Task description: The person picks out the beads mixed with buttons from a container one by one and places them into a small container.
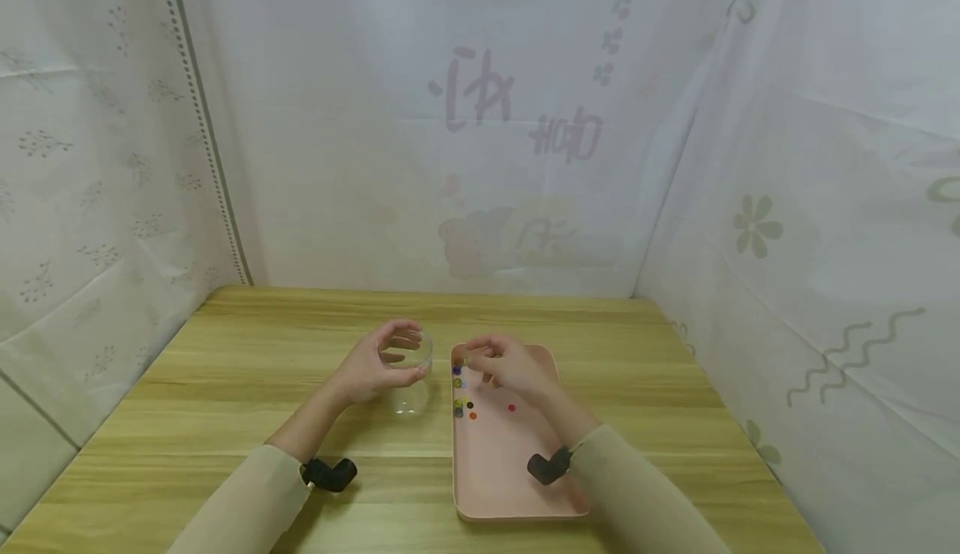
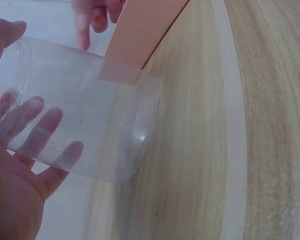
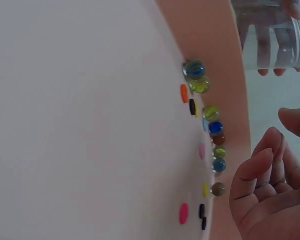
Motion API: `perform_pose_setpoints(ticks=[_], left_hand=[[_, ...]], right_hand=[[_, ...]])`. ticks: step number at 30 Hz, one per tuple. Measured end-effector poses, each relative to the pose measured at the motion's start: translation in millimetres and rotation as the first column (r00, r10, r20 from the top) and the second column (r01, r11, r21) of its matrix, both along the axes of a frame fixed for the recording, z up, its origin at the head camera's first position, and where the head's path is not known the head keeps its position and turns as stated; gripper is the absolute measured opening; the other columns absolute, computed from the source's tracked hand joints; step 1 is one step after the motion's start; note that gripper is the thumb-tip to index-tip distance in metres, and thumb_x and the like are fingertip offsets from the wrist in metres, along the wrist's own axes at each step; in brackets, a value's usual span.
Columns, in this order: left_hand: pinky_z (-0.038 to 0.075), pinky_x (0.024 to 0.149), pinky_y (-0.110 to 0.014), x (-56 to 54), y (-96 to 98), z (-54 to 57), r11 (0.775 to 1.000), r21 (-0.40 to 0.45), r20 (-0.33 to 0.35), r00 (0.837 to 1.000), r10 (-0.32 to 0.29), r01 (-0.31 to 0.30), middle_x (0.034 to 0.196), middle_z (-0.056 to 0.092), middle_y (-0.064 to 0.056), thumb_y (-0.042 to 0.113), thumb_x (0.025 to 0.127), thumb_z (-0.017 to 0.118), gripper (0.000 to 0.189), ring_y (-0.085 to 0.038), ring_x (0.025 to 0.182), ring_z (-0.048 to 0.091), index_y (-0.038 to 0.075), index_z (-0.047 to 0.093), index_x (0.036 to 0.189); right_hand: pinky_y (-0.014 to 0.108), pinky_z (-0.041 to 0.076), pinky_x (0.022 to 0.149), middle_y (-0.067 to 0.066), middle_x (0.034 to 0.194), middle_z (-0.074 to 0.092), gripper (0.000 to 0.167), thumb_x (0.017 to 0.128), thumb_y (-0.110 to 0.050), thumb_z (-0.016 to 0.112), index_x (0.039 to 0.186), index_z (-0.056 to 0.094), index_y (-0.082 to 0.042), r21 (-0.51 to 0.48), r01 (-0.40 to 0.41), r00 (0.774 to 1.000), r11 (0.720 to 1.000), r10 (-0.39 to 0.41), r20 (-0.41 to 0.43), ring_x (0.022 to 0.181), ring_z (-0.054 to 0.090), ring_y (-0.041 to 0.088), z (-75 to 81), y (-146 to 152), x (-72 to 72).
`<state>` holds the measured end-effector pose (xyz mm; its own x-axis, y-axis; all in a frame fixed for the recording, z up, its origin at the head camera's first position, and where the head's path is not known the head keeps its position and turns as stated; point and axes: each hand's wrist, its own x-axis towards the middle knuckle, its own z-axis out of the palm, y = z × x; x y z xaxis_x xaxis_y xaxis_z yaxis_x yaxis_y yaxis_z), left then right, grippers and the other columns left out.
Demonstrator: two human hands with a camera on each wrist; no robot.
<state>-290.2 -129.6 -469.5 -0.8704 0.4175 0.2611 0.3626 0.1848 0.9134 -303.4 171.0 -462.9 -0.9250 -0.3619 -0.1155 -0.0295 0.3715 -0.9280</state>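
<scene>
My left hand [image 1: 372,368] holds a clear, lidless jar [image 1: 407,400] near its mouth, thumb on one side and fingers round the other. The jar stands on the table just left of a pink tray [image 1: 510,475]; nothing shows inside it in the left wrist view. Over the tray's far left part is my right hand [image 1: 517,368]. Its fingers are bent and the thumb stays apart from them, with nothing visible between. Several glass marbles [image 3: 216,127] lie along the tray's left wall, near small flat discs, among them a pink disc [image 3: 183,213] and an orange disc [image 3: 184,93].
The wooden table [image 1: 247,404] carries the jar and tray. White patterned curtains [image 1: 360,162] enclose its back and sides. Each wrist bears a black camera mount, such as the left mount [image 1: 330,475].
</scene>
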Motion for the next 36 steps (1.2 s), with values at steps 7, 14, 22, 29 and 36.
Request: perform_pose_setpoints(ticks=[7,14,22,29,36], left_hand=[[0.060,0.107,-0.059,-0.4,1.6,-1.5,1.000,-0.007,0.015,1.000,0.008,-0.008,0.144,0.065,-0.020,0.020,0.090,0.089,0.072,-0.050,0.135,0.063,0.005,0.054,0.151],[0.060,0.106,-0.060,-0.7,1.9,-3.0,1.000,-0.005,-0.006,1.000,0.009,-0.009,0.143,0.066,-0.022,0.019,0.090,0.089,0.073,-0.050,0.134,0.064,0.002,0.053,0.151],[0.058,0.109,-0.062,0.7,1.1,-1.8,1.000,-0.002,0.012,1.000,0.009,-0.009,0.143,0.066,-0.020,0.018,0.090,0.089,0.071,-0.051,0.135,0.063,0.006,0.054,0.151],[0.057,0.110,-0.065,2.0,0.7,1.0,1.000,-0.002,0.002,1.000,0.001,-0.001,0.144,0.065,-0.021,0.018,0.091,0.088,0.070,-0.053,0.137,0.061,0.006,0.054,0.150],[0.058,0.109,-0.061,1.4,-0.4,0.4,1.000,-0.003,0.017,1.000,0.011,-0.011,0.144,0.065,-0.020,0.018,0.090,0.089,0.067,-0.053,0.137,0.061,0.013,0.057,0.148]], right_hand=[[0.028,0.044,0.051,0.006,0.103,0.069,0.029,0.104,-0.028,0.075,0.132,0.075,-0.019,0.126,-0.012,0.999,0.992,0.016,-0.032,0.067,0.057,0.017,-17.3,0.6,1.4],[0.027,0.041,0.047,0.005,0.105,0.073,0.021,0.104,-0.025,0.074,0.124,0.079,-0.022,0.187,-0.036,0.995,0.982,0.052,-0.081,0.064,0.057,0.014,-26.1,-0.8,-0.1],[0.026,0.041,0.049,0.004,0.101,0.076,0.026,0.099,-0.020,0.079,0.125,0.078,-0.015,0.206,-0.071,0.993,0.976,0.089,-0.081,0.070,0.062,0.012,-27.2,-5.7,1.6],[0.026,0.049,0.061,0.005,0.099,0.077,0.028,0.099,-0.015,0.078,0.126,0.077,-0.010,0.232,-0.068,0.989,0.970,0.096,-0.109,0.073,0.063,0.011,-29.4,-9.6,1.2],[0.025,0.051,0.065,0.002,0.092,0.079,0.024,0.099,-0.014,0.079,0.123,0.079,-0.010,0.268,-0.056,0.981,0.962,0.103,-0.164,0.074,0.063,0.010,-33.7,-13.5,-1.0]])
